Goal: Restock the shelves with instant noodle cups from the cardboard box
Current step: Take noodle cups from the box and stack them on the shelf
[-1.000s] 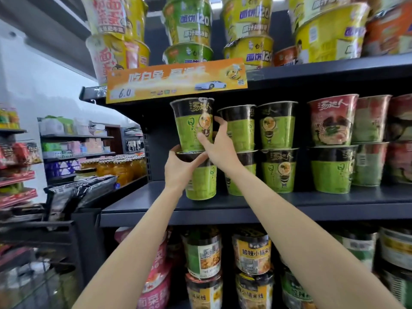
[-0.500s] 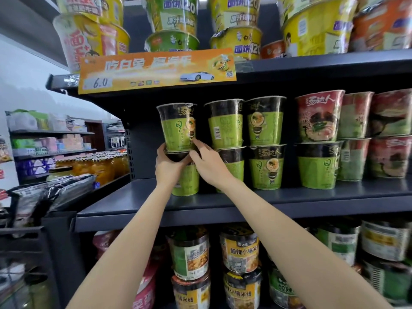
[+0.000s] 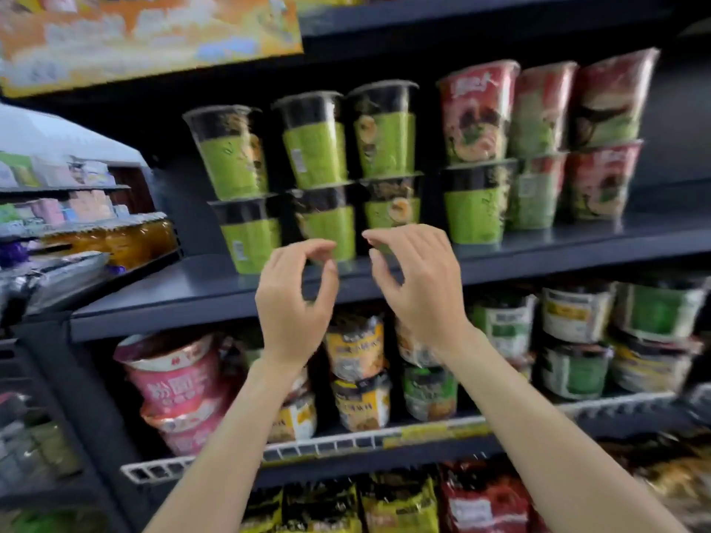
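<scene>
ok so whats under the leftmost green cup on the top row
The leftmost top green cup sits on another green cup, which stands on the dark shelf. Whether more cups stand behind them is hidden.

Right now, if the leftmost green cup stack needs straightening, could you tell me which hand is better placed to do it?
Left, probably. The left hand hangs empty, fingers loosely curled, just below and right of the leftmost green cup stack. The right hand, also empty, sits further right, in front of the third stack.
</scene>
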### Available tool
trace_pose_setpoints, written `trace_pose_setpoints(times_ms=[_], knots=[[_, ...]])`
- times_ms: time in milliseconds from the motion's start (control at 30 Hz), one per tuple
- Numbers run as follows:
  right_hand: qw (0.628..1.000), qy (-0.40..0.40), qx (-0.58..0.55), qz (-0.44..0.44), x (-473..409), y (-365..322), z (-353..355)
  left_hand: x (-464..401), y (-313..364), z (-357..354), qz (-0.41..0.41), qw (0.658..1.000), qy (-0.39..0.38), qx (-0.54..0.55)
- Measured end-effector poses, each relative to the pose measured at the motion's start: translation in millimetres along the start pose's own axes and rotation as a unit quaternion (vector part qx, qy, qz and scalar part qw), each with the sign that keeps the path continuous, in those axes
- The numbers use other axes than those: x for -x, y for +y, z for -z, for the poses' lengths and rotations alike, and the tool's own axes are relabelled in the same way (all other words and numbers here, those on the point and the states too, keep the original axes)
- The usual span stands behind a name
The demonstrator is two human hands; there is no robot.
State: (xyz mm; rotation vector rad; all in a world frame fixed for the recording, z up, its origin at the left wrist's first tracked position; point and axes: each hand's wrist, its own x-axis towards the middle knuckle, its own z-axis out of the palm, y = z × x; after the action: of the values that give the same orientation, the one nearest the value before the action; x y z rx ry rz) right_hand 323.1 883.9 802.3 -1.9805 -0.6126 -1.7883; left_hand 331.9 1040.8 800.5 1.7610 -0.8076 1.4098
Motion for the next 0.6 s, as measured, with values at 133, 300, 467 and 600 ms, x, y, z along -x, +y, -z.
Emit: trace_pose_setpoints(times_ms=[133, 300, 467, 600], knots=[[0.999, -0.01, 0.051, -0.012, 81.3, 32.0, 100.0, 74.4, 66.6, -45.4, -0.027, 0.992, -0.102, 0.063], [0.975, -0.172, 0.091, -0.111, 210.2, 75.7, 246.3, 197.2, 152.5, -117.6, 0.016, 0.923, -0.36, 0.139], [0.882, -0.299, 0.193, -0.309, 346.5, 89.0, 384.8, 316.7, 250.4, -193.8, 0.155, 0.791, -0.56, 0.192], [0.748, -0.384, 0.231, -0.49, 439.9, 90.2, 463.7, 401.9, 324.3, -249.9, 0.295, 0.692, -0.618, 0.228]])
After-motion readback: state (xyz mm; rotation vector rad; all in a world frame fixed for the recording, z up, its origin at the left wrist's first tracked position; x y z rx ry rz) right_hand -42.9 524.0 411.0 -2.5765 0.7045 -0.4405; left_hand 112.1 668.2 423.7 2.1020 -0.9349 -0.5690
